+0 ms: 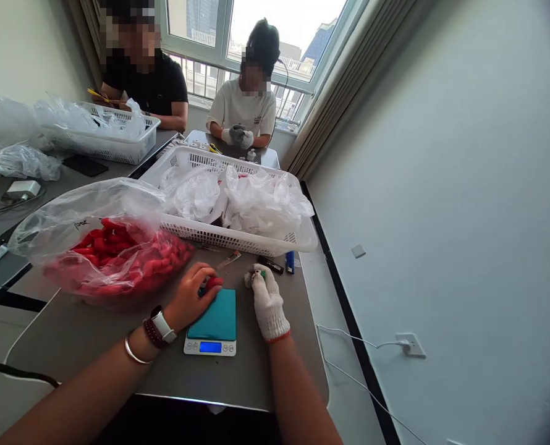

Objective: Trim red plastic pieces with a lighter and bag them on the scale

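My bare left hand (192, 301), with a watch and bracelets at the wrist, is closed around a small red plastic piece (214, 282). It is over the upper left corner of a digital scale (215, 320) with a teal plate and a lit blue display. To the right of the scale, my right hand (269, 304) wears a white knitted glove. Its fingers are curled around a small object with a green part (262, 274), mostly hidden. Left of my left hand lies a clear plastic bag (89, 207) full of red pieces (117, 253).
Behind the scale stands a white basket (238, 238) holding plastic bags (266, 201). A black lighter-like item (270, 265) and a blue one (290, 262) lie near the right edge. Two people sit opposite, one with gloved hands (238, 136). Another basket (138, 145) stands far left.
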A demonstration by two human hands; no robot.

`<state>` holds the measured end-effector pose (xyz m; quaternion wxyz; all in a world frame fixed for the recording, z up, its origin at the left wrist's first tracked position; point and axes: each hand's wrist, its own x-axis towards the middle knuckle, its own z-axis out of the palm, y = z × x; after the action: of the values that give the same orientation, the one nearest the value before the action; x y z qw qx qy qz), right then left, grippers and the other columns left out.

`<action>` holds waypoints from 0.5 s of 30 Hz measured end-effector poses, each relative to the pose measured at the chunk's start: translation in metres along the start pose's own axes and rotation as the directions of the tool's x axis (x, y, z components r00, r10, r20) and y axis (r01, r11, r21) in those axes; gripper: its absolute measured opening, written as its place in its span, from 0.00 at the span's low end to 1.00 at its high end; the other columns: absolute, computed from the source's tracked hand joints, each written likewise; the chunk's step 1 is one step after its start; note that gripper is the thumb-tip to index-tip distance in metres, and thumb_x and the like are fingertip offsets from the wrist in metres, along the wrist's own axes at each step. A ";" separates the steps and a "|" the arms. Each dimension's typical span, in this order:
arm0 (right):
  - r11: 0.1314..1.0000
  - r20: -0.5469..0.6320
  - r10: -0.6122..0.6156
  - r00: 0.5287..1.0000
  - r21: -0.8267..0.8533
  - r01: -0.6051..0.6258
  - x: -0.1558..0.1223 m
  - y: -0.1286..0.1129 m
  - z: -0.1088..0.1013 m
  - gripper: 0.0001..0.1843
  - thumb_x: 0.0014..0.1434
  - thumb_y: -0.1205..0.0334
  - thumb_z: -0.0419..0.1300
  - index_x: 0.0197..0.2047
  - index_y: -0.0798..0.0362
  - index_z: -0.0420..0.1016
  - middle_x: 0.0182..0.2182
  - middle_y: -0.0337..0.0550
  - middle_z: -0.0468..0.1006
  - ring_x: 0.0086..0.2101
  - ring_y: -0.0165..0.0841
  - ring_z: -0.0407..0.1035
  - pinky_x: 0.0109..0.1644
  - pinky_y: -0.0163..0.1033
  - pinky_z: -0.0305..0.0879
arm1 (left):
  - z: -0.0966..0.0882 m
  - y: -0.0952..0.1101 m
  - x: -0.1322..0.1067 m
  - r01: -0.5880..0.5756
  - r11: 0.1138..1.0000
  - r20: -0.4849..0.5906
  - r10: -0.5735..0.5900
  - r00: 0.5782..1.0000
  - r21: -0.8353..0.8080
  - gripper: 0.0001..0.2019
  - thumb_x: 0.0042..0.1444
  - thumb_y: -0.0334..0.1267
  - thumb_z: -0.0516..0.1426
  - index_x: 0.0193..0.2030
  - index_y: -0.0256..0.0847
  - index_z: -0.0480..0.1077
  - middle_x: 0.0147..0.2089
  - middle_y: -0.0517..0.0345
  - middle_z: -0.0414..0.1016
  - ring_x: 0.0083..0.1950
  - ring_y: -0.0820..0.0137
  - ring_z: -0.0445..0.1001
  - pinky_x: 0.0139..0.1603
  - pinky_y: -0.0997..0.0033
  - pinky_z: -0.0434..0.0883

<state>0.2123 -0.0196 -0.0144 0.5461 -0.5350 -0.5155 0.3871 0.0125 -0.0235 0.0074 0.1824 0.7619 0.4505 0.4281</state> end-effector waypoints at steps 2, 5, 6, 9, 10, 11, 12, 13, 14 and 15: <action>0.997 -0.009 0.046 0.999 0.059 -0.046 0.001 0.001 0.001 0.21 0.64 0.47 0.49 0.46 0.54 0.72 0.39 0.44 0.75 0.33 0.31 0.71 0.39 0.37 0.69 | -0.001 0.000 0.001 0.014 1.000 -0.026 -0.015 1.000 -0.013 0.05 0.61 0.35 0.56 0.42 0.40 0.65 0.42 0.55 0.68 0.42 0.66 0.70 0.43 0.66 0.71; 0.998 -0.005 0.065 0.998 0.024 -0.065 0.002 0.004 0.003 0.19 0.66 0.49 0.52 0.49 0.56 0.71 0.42 0.45 0.75 0.37 0.32 0.72 0.41 0.40 0.70 | -0.001 0.000 0.001 0.031 0.999 -0.038 -0.032 0.999 -0.038 0.04 0.61 0.36 0.56 0.41 0.40 0.64 0.40 0.56 0.67 0.39 0.67 0.69 0.40 0.69 0.70; 0.998 -0.006 0.068 0.998 0.013 -0.068 0.002 0.005 0.004 0.18 0.66 0.51 0.54 0.50 0.56 0.70 0.44 0.45 0.74 0.39 0.33 0.72 0.43 0.42 0.71 | -0.001 0.000 0.002 0.042 0.998 -0.047 -0.044 0.998 -0.040 0.04 0.61 0.36 0.56 0.41 0.40 0.65 0.40 0.56 0.67 0.39 0.67 0.69 0.39 0.69 0.70; 0.997 -0.016 0.075 0.997 -0.004 -0.075 0.001 0.008 0.004 0.18 0.65 0.55 0.57 0.54 0.56 0.69 0.50 0.47 0.72 0.45 0.36 0.70 0.48 0.46 0.71 | -0.002 0.001 0.002 0.080 0.996 -0.078 -0.083 0.994 -0.044 0.05 0.61 0.36 0.57 0.41 0.40 0.66 0.39 0.56 0.66 0.39 0.68 0.69 0.40 0.68 0.70; 0.997 -0.021 0.078 0.997 -0.008 -0.078 0.001 0.009 0.004 0.18 0.65 0.55 0.57 0.54 0.56 0.69 0.50 0.47 0.71 0.46 0.37 0.70 0.49 0.47 0.71 | -0.002 0.002 0.003 0.088 0.995 -0.081 -0.092 0.992 -0.054 0.05 0.60 0.36 0.57 0.41 0.40 0.66 0.39 0.57 0.66 0.39 0.68 0.69 0.40 0.68 0.70; 0.997 -0.025 0.080 0.996 -0.011 -0.080 0.001 0.009 0.003 0.18 0.65 0.55 0.57 0.54 0.55 0.69 0.50 0.47 0.71 0.46 0.37 0.70 0.49 0.47 0.70 | -0.003 0.002 0.003 0.090 0.994 -0.082 -0.096 0.992 -0.069 0.05 0.60 0.36 0.57 0.41 0.40 0.67 0.39 0.57 0.66 0.38 0.69 0.69 0.40 0.69 0.70; 0.996 -0.029 0.083 0.996 -0.014 -0.083 0.001 0.009 0.003 0.18 0.65 0.55 0.57 0.54 0.55 0.69 0.51 0.47 0.71 0.46 0.37 0.70 0.49 0.47 0.70 | -0.003 0.002 0.003 0.087 0.992 -0.082 -0.094 0.992 -0.087 0.05 0.60 0.36 0.58 0.41 0.40 0.67 0.39 0.57 0.66 0.38 0.69 0.70 0.40 0.69 0.70; 0.996 -0.032 0.086 0.996 -0.016 -0.086 0.000 0.009 0.003 0.18 0.65 0.56 0.57 0.54 0.55 0.69 0.51 0.47 0.71 0.46 0.37 0.70 0.49 0.47 0.70 | -0.003 0.002 0.003 0.082 0.991 -0.082 -0.090 0.993 -0.103 0.04 0.60 0.36 0.58 0.41 0.40 0.67 0.39 0.57 0.67 0.37 0.69 0.70 0.39 0.70 0.70; 0.996 -0.036 0.088 0.995 -0.017 -0.089 0.000 0.008 0.003 0.18 0.65 0.56 0.57 0.54 0.55 0.68 0.51 0.47 0.71 0.46 0.37 0.70 0.49 0.47 0.70 | -0.003 0.003 0.003 0.076 0.990 -0.083 -0.086 0.993 -0.117 0.04 0.60 0.35 0.58 0.41 0.40 0.67 0.39 0.57 0.67 0.37 0.69 0.71 0.39 0.70 0.71; 0.996 -0.039 0.091 0.995 -0.018 -0.092 0.001 0.008 0.003 0.18 0.65 0.56 0.57 0.54 0.56 0.68 0.51 0.47 0.71 0.46 0.37 0.70 0.49 0.47 0.70 | -0.002 0.003 0.003 0.072 0.989 -0.087 -0.083 0.993 -0.127 0.04 0.60 0.35 0.58 0.41 0.40 0.67 0.39 0.57 0.68 0.38 0.69 0.71 0.39 0.70 0.71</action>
<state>0.2104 -0.0175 -0.0224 0.5324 -0.5706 -0.4836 0.3963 0.0129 -0.0223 0.0122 0.2248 0.7107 0.4602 0.4822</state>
